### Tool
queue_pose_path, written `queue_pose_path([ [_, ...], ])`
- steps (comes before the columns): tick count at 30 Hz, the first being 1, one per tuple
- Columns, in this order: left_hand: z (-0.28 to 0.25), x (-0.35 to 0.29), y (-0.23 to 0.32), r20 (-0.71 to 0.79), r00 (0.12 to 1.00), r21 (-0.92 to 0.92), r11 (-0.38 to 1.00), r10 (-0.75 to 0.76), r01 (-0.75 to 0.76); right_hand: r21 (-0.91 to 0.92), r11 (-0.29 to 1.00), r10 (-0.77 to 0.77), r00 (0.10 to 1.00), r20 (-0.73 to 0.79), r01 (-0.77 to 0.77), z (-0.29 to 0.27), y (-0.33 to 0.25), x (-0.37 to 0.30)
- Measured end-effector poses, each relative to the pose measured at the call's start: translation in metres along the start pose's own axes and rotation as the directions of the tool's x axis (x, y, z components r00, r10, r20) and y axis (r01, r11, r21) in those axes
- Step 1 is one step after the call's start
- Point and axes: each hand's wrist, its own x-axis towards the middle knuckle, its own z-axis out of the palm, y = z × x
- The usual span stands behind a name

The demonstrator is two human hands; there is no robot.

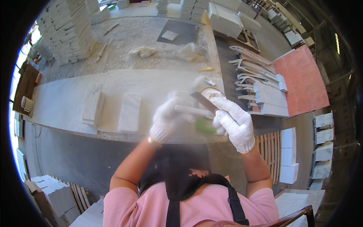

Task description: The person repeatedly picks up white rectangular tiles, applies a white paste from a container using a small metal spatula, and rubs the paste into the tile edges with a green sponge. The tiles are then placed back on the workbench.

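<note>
My left hand (169, 115), in a white knit glove, is closed on a white marble tile (192, 110), which I see edge-on. In my right hand (235, 123), gloved too, is a putty knife (204, 101); its flat metal blade points up and left, and its handle is hidden in the fingers. The blade lies just above the tile's right end; I cannot tell whether they touch. Behind the blade a round container (212, 90) with pale stuff shows in part. A blurred green thing (206, 125) is below the tile. Left of my hands lie a single marble tile (129, 112) and a small tile stack (92, 104).
Tall tile stacks (66, 32) stand at the table's far left. A dark plate (177, 31) with a small tile, crumpled pale cloths (143, 51) and a yellowish stick (205, 69) lie farther back. To the right are white blocks (270, 97) beside a red board (302, 83).
</note>
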Motion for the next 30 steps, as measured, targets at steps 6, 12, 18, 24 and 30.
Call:
queue_pose_path([
  [6, -0.001, 0.001, 0.000, 0.008, 1.000, 0.015, 1.000, 0.007, -0.007, -0.012, 1.000, 0.007, 0.999, 0.039, -0.007, 0.003, 0.006, 0.003],
  [12, -0.001, -0.001, -0.001, 0.004, 1.000, -0.034, 0.999, 0.018, -0.018, -0.042, 0.999, -0.019, 0.999, 0.039, 0.021, 0.003, 0.007, 0.004],
  [18, 0.006, -0.002, -0.010, -0.015, 0.993, -0.472, 0.876, -0.116, 0.095, -0.154, 0.980, -0.107, 0.987, 0.117, 0.125, 0.031, -0.003, 0.006],
  [24, 0.002, -0.001, -0.005, -0.023, 0.994, -0.075, 0.991, 0.110, -0.111, 0.106, 0.993, 0.061, 0.997, -0.048, -0.056, 0.017, -0.005, -0.002],
  [30, 0.002, -0.002, 0.002, -0.008, 1.000, -0.037, 0.999, 0.014, -0.015, 0.021, 1.000, 0.018, 0.998, -0.059, -0.017, 0.002, 0.002, -0.004],
])
